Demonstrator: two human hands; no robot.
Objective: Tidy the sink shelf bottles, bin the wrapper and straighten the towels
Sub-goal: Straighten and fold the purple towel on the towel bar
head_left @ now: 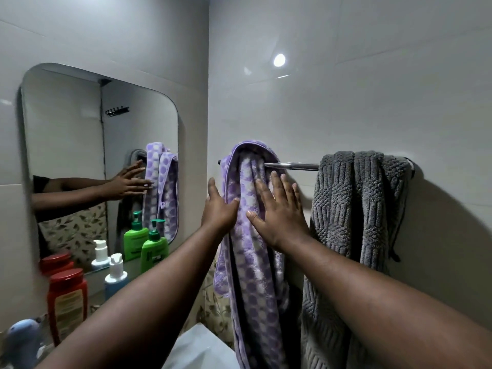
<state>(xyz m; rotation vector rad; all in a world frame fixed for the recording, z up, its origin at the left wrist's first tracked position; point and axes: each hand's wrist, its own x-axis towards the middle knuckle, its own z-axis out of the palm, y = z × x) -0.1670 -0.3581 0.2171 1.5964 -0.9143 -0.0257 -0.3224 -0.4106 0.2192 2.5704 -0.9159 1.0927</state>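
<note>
Purple checked towel (253,249) hangs bunched over the chrome rail (292,166), beside the grey towel (354,209). Left hand (219,206) cups its left edge, fingers spread; right hand (277,211) lies flat and spread on it. A hard downward tug could slide it off. Bare rail between the towels leaves room to spread it.

Both bare arms extended forward and up. Left hand (219,209) open, fingers partly hidden, apparently curled. Right hand (279,211) flat, fingers (277,182) spread, pointing up, thumb out leftward.
</note>
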